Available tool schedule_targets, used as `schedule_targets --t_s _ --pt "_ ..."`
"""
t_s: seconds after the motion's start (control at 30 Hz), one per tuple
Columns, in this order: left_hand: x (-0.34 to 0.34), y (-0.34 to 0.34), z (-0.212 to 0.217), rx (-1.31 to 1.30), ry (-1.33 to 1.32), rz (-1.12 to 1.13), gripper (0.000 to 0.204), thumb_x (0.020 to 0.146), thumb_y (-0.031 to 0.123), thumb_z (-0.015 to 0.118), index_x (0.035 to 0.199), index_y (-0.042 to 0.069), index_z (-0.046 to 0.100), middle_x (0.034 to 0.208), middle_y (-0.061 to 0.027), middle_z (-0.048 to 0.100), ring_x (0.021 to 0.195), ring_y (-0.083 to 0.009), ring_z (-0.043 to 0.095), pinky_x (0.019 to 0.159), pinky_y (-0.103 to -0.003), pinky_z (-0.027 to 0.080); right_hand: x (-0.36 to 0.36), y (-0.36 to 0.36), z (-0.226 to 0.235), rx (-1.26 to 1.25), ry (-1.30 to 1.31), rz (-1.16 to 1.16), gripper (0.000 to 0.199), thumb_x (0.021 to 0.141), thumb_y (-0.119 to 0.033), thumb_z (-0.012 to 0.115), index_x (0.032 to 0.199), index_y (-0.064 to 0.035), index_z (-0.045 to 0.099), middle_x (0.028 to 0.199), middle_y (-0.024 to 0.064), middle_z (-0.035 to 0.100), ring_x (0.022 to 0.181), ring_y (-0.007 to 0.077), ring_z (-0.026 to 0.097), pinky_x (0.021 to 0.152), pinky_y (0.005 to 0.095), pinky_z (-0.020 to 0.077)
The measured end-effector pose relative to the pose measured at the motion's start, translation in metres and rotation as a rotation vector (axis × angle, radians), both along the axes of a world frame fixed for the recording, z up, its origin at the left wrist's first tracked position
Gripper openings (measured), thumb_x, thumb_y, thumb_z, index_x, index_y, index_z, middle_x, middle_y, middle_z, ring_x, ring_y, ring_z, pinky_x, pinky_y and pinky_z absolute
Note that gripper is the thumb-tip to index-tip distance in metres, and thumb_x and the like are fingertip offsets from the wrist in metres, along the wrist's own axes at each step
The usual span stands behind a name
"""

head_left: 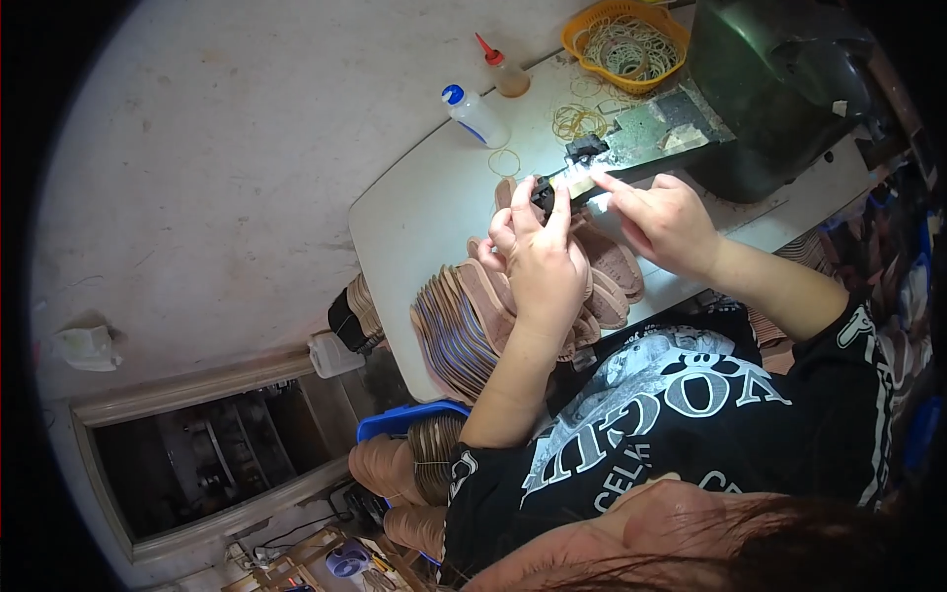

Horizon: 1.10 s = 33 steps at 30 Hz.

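My left hand (546, 271) is over the near edge of the lit work spot, two fingers reaching forward around a small black part (543, 194), the rest curled. What it grips is too small and glaring to name. From the right, my right hand (674, 225) points its index finger to the bright spot, its other fingers bent in. A dark green machine (789, 109), which looks like a sewing machine, has its flat bed (656, 133) beside my fingertips. Below my hands lie brown slipper soles (612, 271), with a fanned stack of soles (459, 321) left of my left forearm.
Behind the machine bed are rubber bands (579, 121), a yellow basket (605, 77) of bands, a blue-capped white bottle (478, 116) and a red-tipped bottle (510, 77). The white table (395, 202) ends at the left near the wall. A blue bin (395, 419) stands below.
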<state>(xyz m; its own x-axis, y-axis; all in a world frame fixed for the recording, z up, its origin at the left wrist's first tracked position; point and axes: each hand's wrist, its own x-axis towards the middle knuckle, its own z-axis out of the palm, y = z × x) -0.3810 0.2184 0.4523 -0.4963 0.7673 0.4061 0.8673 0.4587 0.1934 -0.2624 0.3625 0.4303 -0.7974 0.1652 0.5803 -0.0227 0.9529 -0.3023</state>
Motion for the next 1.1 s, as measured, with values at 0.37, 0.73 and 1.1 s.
schedule_targets --t_s 0.37,0.73,1.1 --pt "-0.007 -0.003 -0.009 -0.162 0.209 -0.044 0.060 0.071 0.005 0.059 0.129 0.023 0.061 0.147 -0.0031 0.041 0.116 -0.0249 0.040 0.097 -0.048 0.022 -0.004 0.008 -0.012 0.177 -0.081 0.008 0.025 0.076 -0.012 0.059 0.101 -0.0095 0.061 0.132 0.0058 0.059 0.061 0.0132 0.060 0.059 0.0275 0.0430" --pt "-0.026 -0.014 0.006 -0.371 0.721 -0.123 0.053 0.081 0.022 0.054 0.134 0.020 0.055 0.147 0.0010 0.041 0.117 -0.0172 0.038 0.097 -0.053 0.022 -0.003 0.015 -0.012 0.285 -0.061 0.096 0.019 0.076 -0.015 0.060 0.095 -0.0098 0.061 0.136 0.0041 0.056 0.056 0.0135 0.055 0.058 0.0281 0.0403" --pt "-0.033 -0.015 0.012 -0.337 0.552 -0.027 0.054 0.081 0.018 0.055 0.136 0.014 0.053 0.147 0.0010 0.040 0.113 -0.0168 0.039 0.099 -0.050 0.020 -0.008 0.016 -0.002 0.399 -0.174 0.107 0.014 0.084 -0.016 0.053 0.096 -0.0123 0.057 0.136 0.0043 0.057 0.073 0.0096 0.065 0.068 0.0293 0.0431"
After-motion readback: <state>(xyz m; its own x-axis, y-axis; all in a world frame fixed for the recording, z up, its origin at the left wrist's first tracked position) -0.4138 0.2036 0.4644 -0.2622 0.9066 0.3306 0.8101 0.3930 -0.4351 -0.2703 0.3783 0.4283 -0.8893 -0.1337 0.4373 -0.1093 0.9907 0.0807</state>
